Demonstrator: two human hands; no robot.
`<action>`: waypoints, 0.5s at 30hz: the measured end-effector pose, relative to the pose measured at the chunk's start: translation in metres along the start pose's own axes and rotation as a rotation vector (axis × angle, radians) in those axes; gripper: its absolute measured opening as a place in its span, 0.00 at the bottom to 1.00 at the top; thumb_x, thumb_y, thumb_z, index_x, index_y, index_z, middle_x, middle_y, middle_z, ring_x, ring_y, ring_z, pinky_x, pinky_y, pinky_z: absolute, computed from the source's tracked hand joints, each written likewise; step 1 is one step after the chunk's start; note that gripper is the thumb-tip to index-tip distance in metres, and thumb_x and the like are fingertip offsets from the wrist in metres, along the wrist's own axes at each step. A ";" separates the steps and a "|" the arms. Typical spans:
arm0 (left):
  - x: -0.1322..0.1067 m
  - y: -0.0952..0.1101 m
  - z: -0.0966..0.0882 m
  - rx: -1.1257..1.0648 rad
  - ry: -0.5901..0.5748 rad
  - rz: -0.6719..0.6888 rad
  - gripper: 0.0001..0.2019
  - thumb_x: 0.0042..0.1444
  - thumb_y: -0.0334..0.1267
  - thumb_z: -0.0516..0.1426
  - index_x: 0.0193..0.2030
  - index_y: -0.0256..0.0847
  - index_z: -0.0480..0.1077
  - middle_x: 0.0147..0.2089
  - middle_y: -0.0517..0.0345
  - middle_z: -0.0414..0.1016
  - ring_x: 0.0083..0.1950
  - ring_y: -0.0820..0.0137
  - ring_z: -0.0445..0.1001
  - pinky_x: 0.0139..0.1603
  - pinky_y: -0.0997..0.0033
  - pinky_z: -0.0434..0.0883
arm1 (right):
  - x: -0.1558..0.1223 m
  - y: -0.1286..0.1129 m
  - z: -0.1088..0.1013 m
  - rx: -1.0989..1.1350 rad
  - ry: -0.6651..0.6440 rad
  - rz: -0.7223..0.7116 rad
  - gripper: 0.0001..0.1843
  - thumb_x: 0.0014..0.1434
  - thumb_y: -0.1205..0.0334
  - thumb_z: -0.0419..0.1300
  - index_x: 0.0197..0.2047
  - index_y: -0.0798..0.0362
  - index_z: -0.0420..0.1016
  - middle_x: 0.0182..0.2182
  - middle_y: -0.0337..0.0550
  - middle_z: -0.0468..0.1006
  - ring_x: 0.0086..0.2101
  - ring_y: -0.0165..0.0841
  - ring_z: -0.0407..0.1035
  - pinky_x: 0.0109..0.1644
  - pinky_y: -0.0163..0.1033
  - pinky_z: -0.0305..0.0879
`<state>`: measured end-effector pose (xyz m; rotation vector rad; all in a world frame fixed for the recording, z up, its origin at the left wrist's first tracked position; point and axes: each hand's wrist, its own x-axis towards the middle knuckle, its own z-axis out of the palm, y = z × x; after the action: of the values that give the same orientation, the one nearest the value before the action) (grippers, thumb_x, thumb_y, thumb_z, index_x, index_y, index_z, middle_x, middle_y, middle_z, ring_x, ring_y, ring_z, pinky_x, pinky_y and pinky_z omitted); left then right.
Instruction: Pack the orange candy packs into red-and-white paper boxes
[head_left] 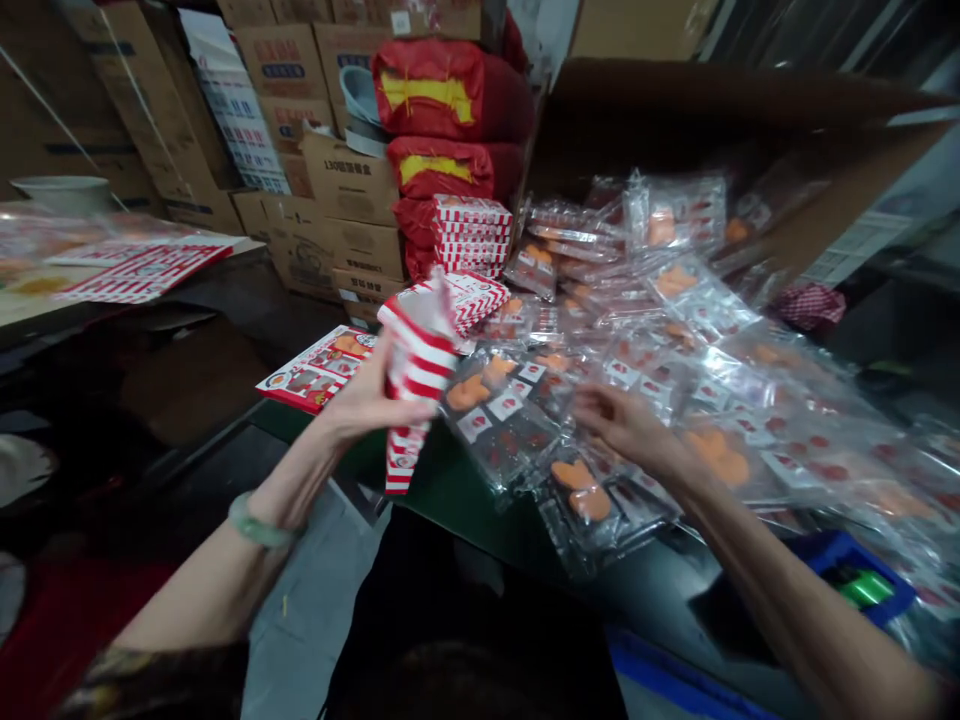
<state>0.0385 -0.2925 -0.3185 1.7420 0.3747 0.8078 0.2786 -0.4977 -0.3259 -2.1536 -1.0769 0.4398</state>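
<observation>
In our left hand (pixel 367 400) we are holding a tall, narrow, red-and-white striped cardboard box (pixel 424 378). The thumb is lying across its side, and the grip is firm and narrow. The box is standing nearly upright in this hand, slightly tilted, with its upper end gaping, above the front part of a dark green table top (pixel 480 515). On our left wrist we are wearing a pale green ring-shaped bracelet (pixel 260 524).

Our right hand (pixel 611 425) is hovering with bent fingers among flat, clear plastic packs with orange pieces inside (pixel 502 410). The picture is blurring here, so we cannot tell whether the fingers are pinching a pack or only passing near.

Many such packs are lying in a loose heap, which is spreading from a large brown cardboard carton (pixel 675 95) lying on its side. Just left of our left hand, a flat red-and-white printed cardboard box (pixel 319 372) is resting on the table. Behind, a neat stack of red-and-white cartons (pixel 474 238) is standing near bulky red sacks with yellow bands (pixel 457 95). At the right, near our forearm, a blue plastic frame (pixel 825 552) is surrounding a bright green object (pixel 866 588).
</observation>
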 end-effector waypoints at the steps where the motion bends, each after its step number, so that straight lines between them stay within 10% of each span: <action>1: -0.012 -0.003 -0.010 -0.146 0.103 -0.026 0.39 0.29 0.46 0.68 0.53 0.37 0.68 0.39 0.51 0.75 0.41 0.57 0.74 0.46 0.57 0.72 | 0.021 -0.005 0.006 -0.040 -0.049 0.006 0.22 0.49 0.54 0.63 0.46 0.53 0.70 0.38 0.47 0.78 0.38 0.38 0.73 0.41 0.41 0.70; 7: -0.059 -0.029 0.000 -0.584 0.334 -0.163 0.35 0.29 0.43 0.68 0.50 0.39 0.69 0.38 0.54 0.78 0.40 0.56 0.77 0.46 0.56 0.75 | 0.092 -0.026 0.067 -0.178 -0.189 0.076 0.36 0.20 0.65 0.75 0.38 0.55 0.72 0.38 0.52 0.79 0.46 0.53 0.70 0.49 0.50 0.65; 15: -0.043 -0.045 -0.001 -0.881 0.237 -0.187 0.33 0.29 0.55 0.67 0.44 0.40 0.71 0.38 0.53 0.80 0.49 0.49 0.76 0.52 0.51 0.72 | 0.097 -0.037 0.066 0.123 -0.385 0.089 0.09 0.34 0.64 0.68 0.23 0.55 0.75 0.23 0.42 0.78 0.28 0.37 0.72 0.33 0.40 0.69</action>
<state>0.0137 -0.3041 -0.3748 0.7846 0.2689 0.8661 0.2784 -0.3764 -0.3464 -2.0604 -1.1241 0.9671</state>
